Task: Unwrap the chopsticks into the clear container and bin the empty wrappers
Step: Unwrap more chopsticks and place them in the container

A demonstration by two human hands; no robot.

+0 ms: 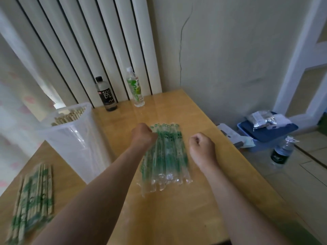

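Fisted left hand [144,137] at wrappers [166,156], grip unclear | right hand [201,145] fisted, empty | container [70,138] left, bottles [106,96] far

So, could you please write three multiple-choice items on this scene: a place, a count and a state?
1. Where do the empty wrappers lie? A. on the floor B. on the table, between the left hand and right hand C. on a chair
2. How many bottles stand on the table? A. two B. none C. five
3. What state is the clear container in? A. lidded B. tipped over C. upright and open
Answers: 1 B, they lie flat on the wood; 2 A, the soda bottle and green-labelled bottle stand at the far edge; 3 C, chopsticks show at its open top.
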